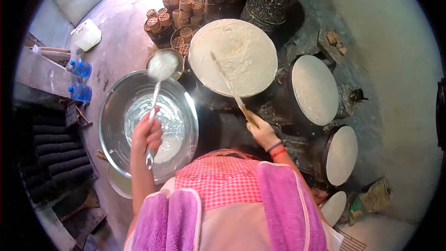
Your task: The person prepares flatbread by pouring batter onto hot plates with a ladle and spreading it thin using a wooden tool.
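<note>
My left hand (148, 132) grips the handle of a ladle (162, 65), whose blurred bowl is raised over the far rim of a large metal basin (106, 122). Some whitish liquid (170, 150) lies at the bottom of that basin. In my right hand (261, 130) is a wooden stick (230, 83), its far end resting on or just over the creamy white surface of a round, full vessel (244, 55). A smaller metal bowl (179, 62) stands behind the ladle, partly hidden by it.
More round white-topped vessels (315, 90) curve along the right. Perforated clay-coloured cylinders (185, 5) and dark, crusted buckets (226, 0) stand at the back. Blue water bottles (81, 68), a white jerrycan (87, 35) and stacked dark blocks (59, 146) are at the left.
</note>
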